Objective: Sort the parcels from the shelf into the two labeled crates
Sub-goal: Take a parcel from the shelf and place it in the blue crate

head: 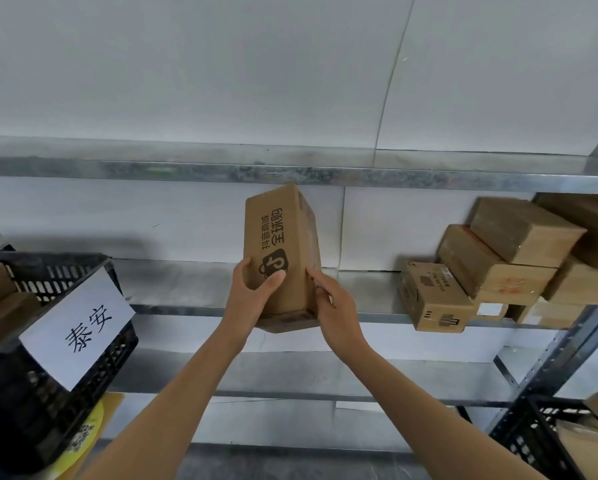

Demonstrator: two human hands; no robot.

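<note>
A tall, narrow brown cardboard box [280, 251] is held upright between two bare hands in front of a grey metal shelf [193, 289]. Black print runs sideways along its face: the characters 抖音商城 and 全球购 above a shopping-bag logo with a musical note. The left hand [252, 289] is wrapped around the lower left edge, thumb pressed on the logo; the right hand [332, 306] is pressed against the lower right side. The box is lifted just above the shelf's front edge. At the left, a black plastic lattice crate [31, 393] is fitted with a white paper label [79, 327] reading 泰安, with cardboard seen inside. To the right, plain cardboard parcels [498, 265] are stacked on the shelf. A second black crate [539, 434] is seen at the lower right.
</note>
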